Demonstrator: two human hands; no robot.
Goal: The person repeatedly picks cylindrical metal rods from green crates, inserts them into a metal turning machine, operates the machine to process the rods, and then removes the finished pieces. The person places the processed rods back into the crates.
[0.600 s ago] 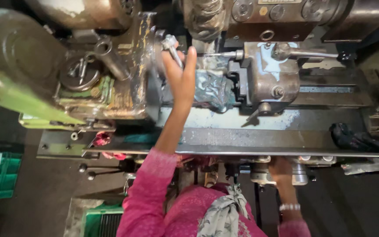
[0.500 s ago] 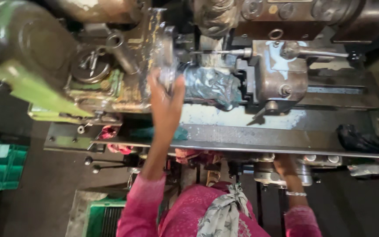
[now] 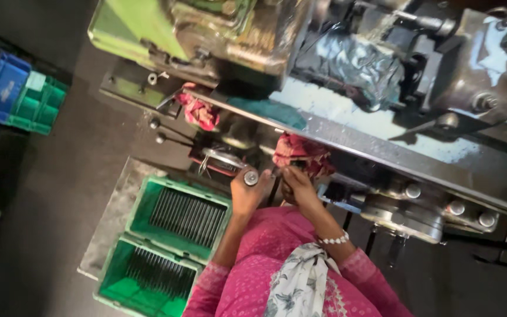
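The left hand (image 3: 246, 191) is clamped on a small metal part (image 3: 251, 176) below the machine's ledge (image 3: 382, 147). The right hand (image 3: 297, 186), fingers curled together, touches a red rag (image 3: 300, 154). Green crates (image 3: 171, 235) of rods sit beside.

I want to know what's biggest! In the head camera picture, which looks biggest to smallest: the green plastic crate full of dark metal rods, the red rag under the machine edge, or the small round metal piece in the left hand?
1. Green plastic crate
2. Red rag
3. Small round metal piece, held in the left hand
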